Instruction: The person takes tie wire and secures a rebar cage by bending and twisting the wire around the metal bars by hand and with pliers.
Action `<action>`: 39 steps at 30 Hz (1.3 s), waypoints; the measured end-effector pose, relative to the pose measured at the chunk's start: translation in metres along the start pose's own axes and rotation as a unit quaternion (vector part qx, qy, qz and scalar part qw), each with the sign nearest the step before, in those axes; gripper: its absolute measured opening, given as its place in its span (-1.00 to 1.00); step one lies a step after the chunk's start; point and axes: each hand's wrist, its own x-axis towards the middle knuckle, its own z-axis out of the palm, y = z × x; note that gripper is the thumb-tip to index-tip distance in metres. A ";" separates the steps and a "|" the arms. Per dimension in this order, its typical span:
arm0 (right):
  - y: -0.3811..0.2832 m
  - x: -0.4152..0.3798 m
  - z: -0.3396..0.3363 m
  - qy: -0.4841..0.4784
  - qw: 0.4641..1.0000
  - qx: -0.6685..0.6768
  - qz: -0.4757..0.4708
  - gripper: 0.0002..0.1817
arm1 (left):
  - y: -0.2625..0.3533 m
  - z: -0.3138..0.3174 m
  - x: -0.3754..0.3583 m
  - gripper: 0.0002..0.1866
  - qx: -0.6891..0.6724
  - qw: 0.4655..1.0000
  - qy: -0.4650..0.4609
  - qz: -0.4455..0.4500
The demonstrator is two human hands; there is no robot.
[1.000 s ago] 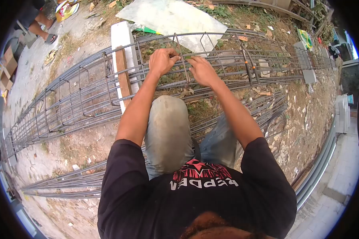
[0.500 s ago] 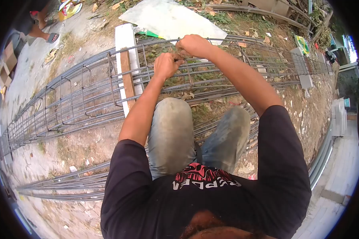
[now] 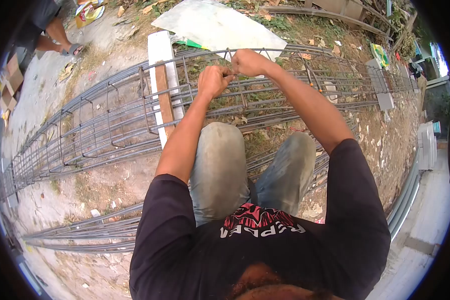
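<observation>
A long rebar cage [image 3: 130, 74], made of steel bars with square stirrups, stretches across in front of my knees. Over its far side, my left hand [image 3: 215, 81] is closed, thumb and fingers pinched together beside a stirrup [image 3: 242, 94]. Just right of it and a little farther away, my right hand [image 3: 251, 62] is curled into a fist close to the top bar. The two hands' fingertips almost meet. Whatever is between the fingers is too small or hidden to make out.
Under the cage lie a white block [image 3: 159, 47] and a wooden strip [image 3: 163, 92]; a grey block [image 3: 380, 82] supports it on the right. Loose bars [image 3: 95, 245] lie at lower left. Beyond is a white sheet [image 3: 220, 25]. Another person's foot [image 3: 76, 49] stands at upper left.
My right hand has come slightly down and right, off the top bar. My left hand stays closed near the same stirrup. The other person's legs have shifted right.
</observation>
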 end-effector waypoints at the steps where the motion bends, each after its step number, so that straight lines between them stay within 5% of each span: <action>1: 0.006 -0.001 0.000 0.030 0.999 0.041 0.014 -0.71 | 0.001 -0.002 0.000 -0.82 0.007 1.000 -0.009 0.005; 3: 0.005 -0.013 -0.027 0.089 0.988 0.117 0.042 -0.68 | -0.001 0.001 0.003 -0.80 0.015 0.999 -0.022 0.017; 4: 0.006 -0.028 -0.038 0.188 0.979 0.077 0.028 -0.66 | -0.022 0.011 0.010 -0.39 0.060 0.996 -0.051 0.049; 7: 0.038 -0.093 -0.063 0.404 0.902 0.126 0.086 -0.60 | -0.006 -0.008 0.015 0.15 0.254 0.955 -0.005 0.156; 8: 0.052 -0.117 -0.052 0.426 0.879 0.144 0.155 -0.57 | -0.010 -0.013 0.032 0.47 0.279 0.946 -0.064 0.151; 9: 0.068 -0.137 -0.040 0.450 0.852 0.157 0.218 -0.53 | -0.009 -0.013 0.047 0.46 0.297 0.938 -0.085 0.160; 11: 0.101 -0.162 0.007 0.381 0.858 -0.017 0.345 -0.38 | -0.007 -0.014 0.066 0.44 0.332 0.918 -0.128 0.174; 13: 0.132 -0.178 0.051 0.272 0.854 -0.039 0.441 -0.22 | -0.013 -0.012 0.082 0.40 0.299 0.923 -0.171 0.172; 16: 0.168 -0.192 0.077 0.267 0.876 -0.053 0.398 -0.19 | -0.017 -0.010 0.071 0.32 0.240 0.944 -0.153 0.166; 19: 0.148 -0.197 0.045 0.214 0.856 -0.128 0.454 -0.24 | -0.017 -0.009 0.073 0.30 0.234 0.945 -0.151 0.173; 20: 0.155 -0.197 0.045 0.197 0.862 -0.127 0.449 -0.42 | -0.018 -0.008 0.073 0.30 0.229 0.947 -0.147 0.173; 26: 0.187 -0.204 0.039 0.205 0.884 -0.075 0.414 -0.62 | -0.033 -0.002 0.076 0.35 0.213 0.952 -0.130 0.175; 30: 0.128 -0.216 -0.018 0.225 0.911 -0.061 0.341 -0.76 | -0.022 -0.006 0.079 0.37 0.250 0.941 -0.174 0.146; 34: 0.082 -0.216 -0.062 0.105 0.970 -0.173 0.136 -0.82 | -0.023 -0.008 0.071 0.32 0.231 0.950 -0.142 0.157; 37: 0.044 -0.184 -0.071 0.027 0.931 -0.365 0.008 -0.80 | -0.024 -0.007 0.070 0.30 0.217 0.955 -0.136 0.151; 39: 0.035 -0.150 -0.061 0.061 0.893 -0.443 -0.040 -0.79 | -0.028 -0.005 0.070 0.30 0.195 0.960 -0.122 0.159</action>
